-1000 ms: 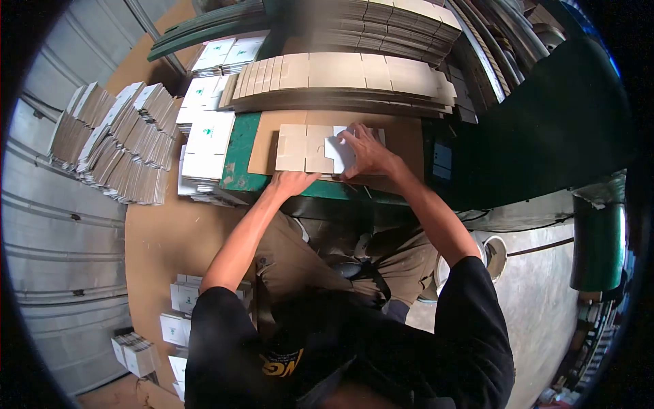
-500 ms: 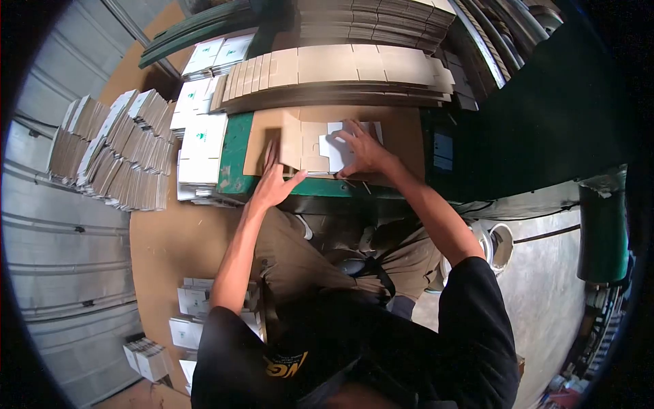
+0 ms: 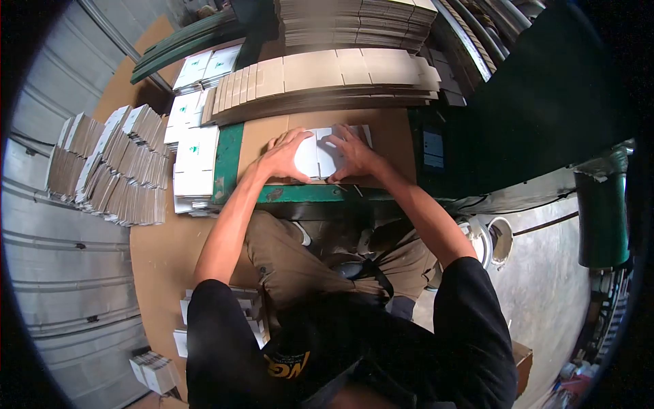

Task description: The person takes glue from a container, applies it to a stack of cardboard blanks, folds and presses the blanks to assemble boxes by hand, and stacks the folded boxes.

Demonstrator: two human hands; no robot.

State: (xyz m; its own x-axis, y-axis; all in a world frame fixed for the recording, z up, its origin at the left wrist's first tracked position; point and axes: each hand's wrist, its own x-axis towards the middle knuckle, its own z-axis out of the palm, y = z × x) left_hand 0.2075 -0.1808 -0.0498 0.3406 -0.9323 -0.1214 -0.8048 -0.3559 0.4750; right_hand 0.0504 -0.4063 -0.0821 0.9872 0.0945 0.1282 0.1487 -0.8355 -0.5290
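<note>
while we face the green counter [image 3: 228,163], a dark green panel [image 3: 538,116] looms on its right. along the far side we have a long stack of flat brown cardboard [image 3: 306,75], its left-end pieces overlapping in steps, and beyond that a stack of folded cardboard [image 3: 354,24]. well off to the left stand leaning bundles of card [image 3: 129,163]; between them and the counter we see stacked white cartons [image 3: 196,153] with small green marks. a brown sheet [image 3: 392,140] lies on the counter before us, and on it, near the middle, is a flat white carton [image 3: 328,163] with a line running down it between our hands. our left hand [image 3: 278,157] touches its left part, our right hand [image 3: 355,155] its right, thumbs toward the near edge. our fingers are spread and curved against the card; we cannot tell whether they grip it or only press. right of the sheet is a dark flat rectangle [image 3: 433,146], and at the counter's near edge, a thin pale strip [image 3: 358,191].
</note>
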